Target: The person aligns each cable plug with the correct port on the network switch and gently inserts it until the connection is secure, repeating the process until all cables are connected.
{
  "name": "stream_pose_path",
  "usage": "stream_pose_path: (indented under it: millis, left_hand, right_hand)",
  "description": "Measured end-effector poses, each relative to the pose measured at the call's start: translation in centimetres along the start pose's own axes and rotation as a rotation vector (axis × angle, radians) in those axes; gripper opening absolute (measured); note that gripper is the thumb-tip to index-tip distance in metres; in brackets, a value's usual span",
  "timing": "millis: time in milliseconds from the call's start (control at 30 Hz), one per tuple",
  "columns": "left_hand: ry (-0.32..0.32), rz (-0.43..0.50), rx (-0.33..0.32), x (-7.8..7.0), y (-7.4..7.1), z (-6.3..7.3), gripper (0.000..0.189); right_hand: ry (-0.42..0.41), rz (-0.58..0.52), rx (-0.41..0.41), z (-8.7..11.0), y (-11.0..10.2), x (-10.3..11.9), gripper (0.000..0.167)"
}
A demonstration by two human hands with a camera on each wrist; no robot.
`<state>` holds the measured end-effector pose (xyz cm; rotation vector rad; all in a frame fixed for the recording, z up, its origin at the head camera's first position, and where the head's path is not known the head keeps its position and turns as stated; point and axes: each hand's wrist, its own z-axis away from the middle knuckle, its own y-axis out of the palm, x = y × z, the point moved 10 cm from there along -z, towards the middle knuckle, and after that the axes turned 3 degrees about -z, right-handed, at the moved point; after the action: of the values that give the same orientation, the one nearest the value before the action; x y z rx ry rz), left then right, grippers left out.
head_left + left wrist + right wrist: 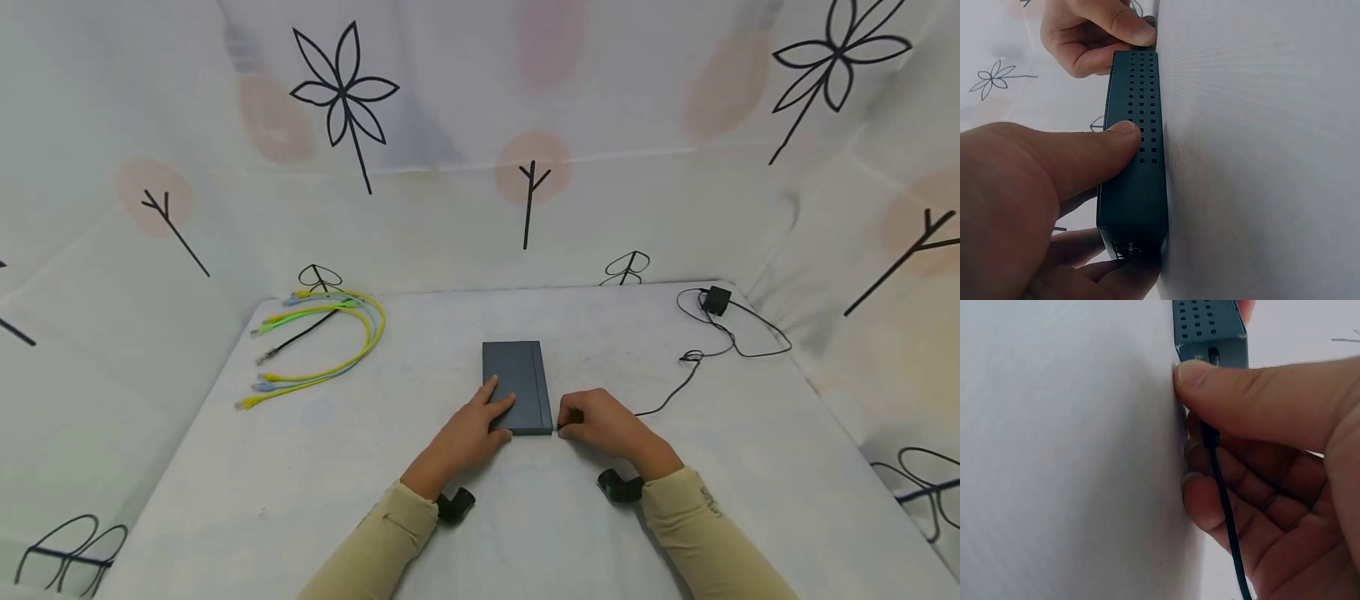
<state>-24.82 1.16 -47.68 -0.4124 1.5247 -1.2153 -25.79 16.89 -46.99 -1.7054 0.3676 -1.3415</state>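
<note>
A flat dark grey network switch point(517, 387) lies on the white table, with rows of small vent holes along its near side. My left hand point(468, 429) holds it at the left: the thumb point(1113, 147) presses the vented side, and other fingers spread over the top and left end. At the right end, my right hand point(603, 423) pinches the black power plug point(1210, 434) between thumb and fingers. The plug's metal tip point(1214, 356) is at the round socket in that end; how deep it sits I cannot tell. A thin black cord point(1229, 519) trails from the plug.
The cord runs back right in loops to a black power adapter point(717, 301) near the table's far right corner. Several yellow, green, blue and black network cables point(367, 350) lie at the back left. Patterned white cloth walls point(450, 217) stand behind and beside the table.
</note>
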Motion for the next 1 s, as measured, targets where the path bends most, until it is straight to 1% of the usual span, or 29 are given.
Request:
stream_pose_path:
  millis: [100,200,300,467,633,733,900,1000]
  left_hand:
    - [0.003,-0.001,0.000,-0.03,0.00,0.04,0.058]
    - [0.007,0.000,-0.001,-0.03,0.04,0.06,0.058]
    - [0.012,0.002,-0.004,-0.03,0.03,0.06,0.058]
    - [0.017,0.004,-0.003,-0.08,-0.06,0.07,0.057]
    - [0.018,0.004,0.000,-0.12,-0.07,0.10,0.057]
    - [0.021,-0.005,-0.004,-0.14,-0.08,0.10,0.058]
    - [0.017,-0.014,-0.001,-0.03,0.06,0.05,0.058]
    - [0.014,-0.014,0.001,0.06,0.14,0.02,0.058]
  right_hand:
    - [0.017,0.007,0.004,-0.08,0.13,-0.17,0.012]
    - [0.046,-0.016,0.016,-0.03,0.18,-0.40,0.011]
    - [0.046,-0.026,0.026,0.06,0.15,-0.46,0.012]
    - [0.007,-0.029,0.023,0.17,0.02,-0.62,0.009]
    - [-0.042,-0.074,0.029,0.31,-0.02,-0.67,0.009]
    - [-0.046,-0.084,0.022,0.33,-0.07,-0.78,0.009]
    - [-0.043,-0.063,-0.003,0.34,-0.15,-0.90,0.009]
    - [-0.032,-0.054,-0.004,0.37,-0.12,-0.84,0.010]
